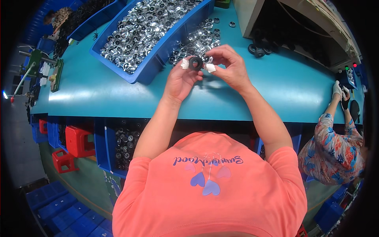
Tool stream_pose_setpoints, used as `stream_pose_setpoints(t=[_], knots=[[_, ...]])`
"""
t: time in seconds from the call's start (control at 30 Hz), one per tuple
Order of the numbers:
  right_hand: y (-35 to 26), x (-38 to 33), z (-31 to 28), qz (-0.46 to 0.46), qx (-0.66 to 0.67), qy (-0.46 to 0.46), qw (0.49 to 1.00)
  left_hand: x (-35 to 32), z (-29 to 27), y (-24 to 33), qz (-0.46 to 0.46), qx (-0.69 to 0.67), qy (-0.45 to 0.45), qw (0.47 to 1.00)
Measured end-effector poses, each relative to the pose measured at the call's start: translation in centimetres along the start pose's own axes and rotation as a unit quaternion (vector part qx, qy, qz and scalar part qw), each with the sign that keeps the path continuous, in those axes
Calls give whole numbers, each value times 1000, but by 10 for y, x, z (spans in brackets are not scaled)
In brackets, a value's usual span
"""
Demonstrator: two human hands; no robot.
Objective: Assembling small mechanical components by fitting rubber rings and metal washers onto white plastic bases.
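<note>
Both my hands are raised over the teal table point(98, 91), holding one small black ring point(195, 63) between them. My left hand point(181, 78) pinches its left side and my right hand point(229, 65) its right side, and white tape covers the fingertips that grip it. Just beyond the ring lies a loose heap of shiny metal rings point(197, 39) on the table. A blue bin point(158, 55) full of the same shiny rings stands to the left of that heap.
A second blue bin point(94, 23) with dark parts sits at the far left. Black rings point(258, 50) lie beside a grey machine at the back right. A co-worker in a flowered shirt point(333, 150) works at the right. Red stools point(77, 140) and blue crates stand below the table edge.
</note>
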State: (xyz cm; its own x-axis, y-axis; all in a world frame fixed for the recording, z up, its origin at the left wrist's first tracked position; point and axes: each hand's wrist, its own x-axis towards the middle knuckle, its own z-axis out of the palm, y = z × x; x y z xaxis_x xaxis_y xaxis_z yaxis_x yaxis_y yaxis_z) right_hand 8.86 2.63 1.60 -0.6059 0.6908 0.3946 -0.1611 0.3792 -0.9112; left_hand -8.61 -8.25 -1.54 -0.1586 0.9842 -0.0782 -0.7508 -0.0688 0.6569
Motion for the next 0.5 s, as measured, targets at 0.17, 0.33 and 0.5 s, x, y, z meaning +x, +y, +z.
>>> stream_pose_setpoints(t=[0.17, 0.33, 0.5], knots=[[-6, -3, 4, 30, 1, -6, 1000, 1, 1, 0, -2, 6, -10, 1000], [-9, -3, 8, -23, -40, -12, 999, 0, 1, -2, 6, 19, -14, 1000], [0, -2, 9, -74, -97, -4, 993, -1, 4, -3, 4, 41, -9, 999]])
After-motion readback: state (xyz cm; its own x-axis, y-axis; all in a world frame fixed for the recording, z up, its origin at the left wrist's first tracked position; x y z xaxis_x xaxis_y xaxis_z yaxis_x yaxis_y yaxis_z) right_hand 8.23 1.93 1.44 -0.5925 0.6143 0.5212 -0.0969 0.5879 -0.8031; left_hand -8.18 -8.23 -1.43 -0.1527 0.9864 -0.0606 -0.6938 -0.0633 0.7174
